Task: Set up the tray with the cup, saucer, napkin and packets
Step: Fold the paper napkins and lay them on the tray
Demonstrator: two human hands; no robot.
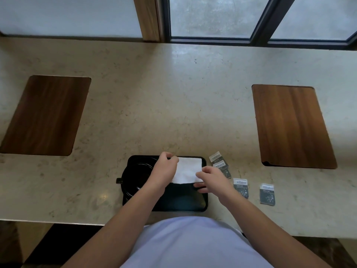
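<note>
A black rectangular tray (pixel 179 204) lies on the counter just in front of me. On its left half sits a black saucer (pixel 135 175), with a dark handle (pixel 118 180) poking out at the left; the cup itself is hard to make out. A white napkin (pixel 188 170) lies flat on the tray's far right part. My left hand (pixel 164 167) pinches the napkin's far left corner. My right hand (pixel 212 179) holds its near right edge with fingers spread on the tray. Several grey packets (pixel 220 164) (pixel 240 187) (pixel 267 194) lie on the counter to the right of the tray.
Two brown wooden boards rest on the beige stone counter, one at the left (pixel 46 115) and one at the right (pixel 291 126). A window with dark frames (pixel 212 40) runs along the counter's far edge. The counter's near edge is by my torso.
</note>
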